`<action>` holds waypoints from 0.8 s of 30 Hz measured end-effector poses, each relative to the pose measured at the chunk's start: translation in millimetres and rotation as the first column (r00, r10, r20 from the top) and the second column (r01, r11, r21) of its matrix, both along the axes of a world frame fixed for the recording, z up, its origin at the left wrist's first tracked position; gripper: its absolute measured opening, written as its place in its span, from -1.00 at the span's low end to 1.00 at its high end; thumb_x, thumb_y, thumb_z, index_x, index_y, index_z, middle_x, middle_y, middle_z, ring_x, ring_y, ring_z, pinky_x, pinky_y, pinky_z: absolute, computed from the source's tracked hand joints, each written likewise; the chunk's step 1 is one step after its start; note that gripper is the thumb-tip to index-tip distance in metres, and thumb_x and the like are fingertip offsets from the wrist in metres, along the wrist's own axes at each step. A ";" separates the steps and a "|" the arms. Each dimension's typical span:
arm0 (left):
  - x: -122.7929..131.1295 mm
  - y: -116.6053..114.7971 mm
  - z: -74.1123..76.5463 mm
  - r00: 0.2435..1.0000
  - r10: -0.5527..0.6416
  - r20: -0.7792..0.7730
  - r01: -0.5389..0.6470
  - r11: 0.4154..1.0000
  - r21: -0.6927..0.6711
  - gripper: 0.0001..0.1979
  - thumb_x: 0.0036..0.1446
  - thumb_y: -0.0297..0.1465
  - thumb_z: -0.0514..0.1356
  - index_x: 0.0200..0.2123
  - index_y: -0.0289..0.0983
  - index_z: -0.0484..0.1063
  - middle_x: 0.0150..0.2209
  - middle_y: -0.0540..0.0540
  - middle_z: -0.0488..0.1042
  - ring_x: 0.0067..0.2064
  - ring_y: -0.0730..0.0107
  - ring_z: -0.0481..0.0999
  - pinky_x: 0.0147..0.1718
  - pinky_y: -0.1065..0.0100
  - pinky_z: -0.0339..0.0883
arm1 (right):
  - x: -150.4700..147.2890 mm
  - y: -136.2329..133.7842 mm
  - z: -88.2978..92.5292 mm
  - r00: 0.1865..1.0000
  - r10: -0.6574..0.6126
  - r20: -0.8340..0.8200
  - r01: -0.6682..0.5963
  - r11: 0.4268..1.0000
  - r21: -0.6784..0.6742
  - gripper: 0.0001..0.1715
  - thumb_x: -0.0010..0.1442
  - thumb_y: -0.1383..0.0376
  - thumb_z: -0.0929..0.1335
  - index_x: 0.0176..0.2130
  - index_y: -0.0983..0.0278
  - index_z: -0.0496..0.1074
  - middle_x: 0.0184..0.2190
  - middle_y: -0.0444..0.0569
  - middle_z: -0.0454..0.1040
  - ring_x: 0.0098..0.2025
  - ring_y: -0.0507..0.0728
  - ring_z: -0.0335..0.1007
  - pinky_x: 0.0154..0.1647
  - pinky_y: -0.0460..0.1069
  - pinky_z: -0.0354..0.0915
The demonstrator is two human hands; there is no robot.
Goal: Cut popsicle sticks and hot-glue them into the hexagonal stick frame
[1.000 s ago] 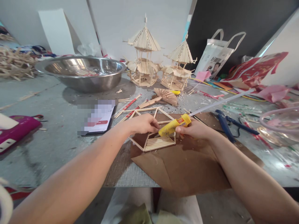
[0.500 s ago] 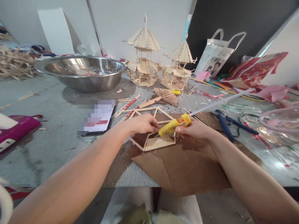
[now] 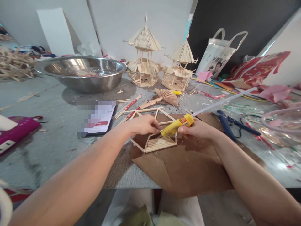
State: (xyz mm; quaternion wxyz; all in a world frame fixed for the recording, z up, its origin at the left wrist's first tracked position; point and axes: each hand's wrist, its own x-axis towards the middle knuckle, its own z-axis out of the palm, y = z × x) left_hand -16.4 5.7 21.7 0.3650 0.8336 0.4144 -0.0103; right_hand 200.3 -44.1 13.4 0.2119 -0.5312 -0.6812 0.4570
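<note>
A hexagonal frame of thin wooden sticks [image 3: 158,143] lies on brown paper [image 3: 188,166] at the table's near edge. My left hand [image 3: 143,125] is closed in a pinch on a thin stick over the frame. My right hand [image 3: 199,129] grips a yellow glue gun [image 3: 176,125], its nozzle pointing down-left into the frame close to my left fingertips. A long clear glue stick [image 3: 223,101] juts out of the gun's back toward the right.
Two finished stick pagodas [image 3: 144,51] [image 3: 180,64] stand at the back. A big steel bowl [image 3: 82,72] sits back left, a phone [image 3: 97,121] left of the frame, a pink object [image 3: 17,128] at far left. Blue pliers [image 3: 225,124], a glass bowl [image 3: 282,125], bags and scraps crowd the right.
The glue gun and my right hand have shifted slightly to the right and up. My left hand stays in its pinch over the frame.
</note>
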 end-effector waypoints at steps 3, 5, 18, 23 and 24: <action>-0.2 1.1 -1.5 1.000 0.001 -0.003 -0.001 1.000 -0.003 -0.70 -0.13 -0.28 0.13 -0.29 -0.24 0.47 -0.37 0.03 0.49 -0.40 0.51 0.34 -0.37 0.49 0.13 | 1.5 0.6 0.7 1.000 0.012 0.006 -0.012 1.000 0.009 -0.57 -0.12 0.02 0.33 -0.38 0.32 0.37 -0.70 -0.22 0.26 -0.70 -0.11 0.04 -0.69 -0.15 0.01; -0.5 2.0 -3.0 1.000 -0.001 0.000 0.001 1.000 -0.003 -0.70 -0.13 -0.27 0.13 -0.29 -0.24 0.47 -0.36 0.03 0.49 -0.39 0.50 0.34 -0.37 0.49 0.13 | 2.2 0.7 1.4 1.000 0.014 0.014 -0.014 1.000 0.003 -0.58 -0.12 0.01 0.33 -0.40 0.31 0.38 -0.70 -0.22 0.25 -0.70 -0.10 0.05 -0.69 -0.15 0.02; -0.1 1.9 -1.6 0.999 -0.001 -0.037 0.002 1.000 0.016 -0.70 -0.13 -0.26 0.13 -0.31 -0.25 0.47 -0.37 0.00 0.50 -0.38 0.49 0.37 -0.37 0.49 0.13 | 17.3 1.3 5.8 0.998 -0.048 0.041 0.048 0.999 0.001 -0.48 -0.15 -0.07 0.31 -0.37 0.32 0.35 -0.70 -0.20 0.27 -0.72 -0.10 0.03 -0.74 -0.15 -0.03; 1.6 0.8 0.1 0.999 -0.008 -0.044 0.009 1.000 0.016 -0.70 -0.15 -0.26 0.14 -0.32 -0.25 0.49 -0.38 0.00 0.51 -0.39 0.48 0.38 -0.38 0.50 0.14 | 26.2 4.0 4.7 0.996 -0.091 -0.020 0.092 0.996 0.022 -0.46 -0.16 -0.12 0.29 -0.48 0.31 0.29 -0.70 -0.19 0.25 -0.74 -0.10 0.04 -0.77 -0.15 -0.05; 2.1 0.4 0.5 0.999 -0.011 -0.044 0.011 1.000 0.014 -0.71 -0.16 -0.27 0.15 -0.33 -0.25 0.49 -0.38 0.00 0.51 -0.39 0.48 0.39 -0.39 0.50 0.14 | 26.3 4.2 4.7 0.996 -0.090 -0.024 0.091 0.996 0.025 -0.46 -0.16 -0.13 0.29 -0.50 0.31 0.28 -0.70 -0.19 0.25 -0.74 -0.10 0.03 -0.78 -0.15 -0.06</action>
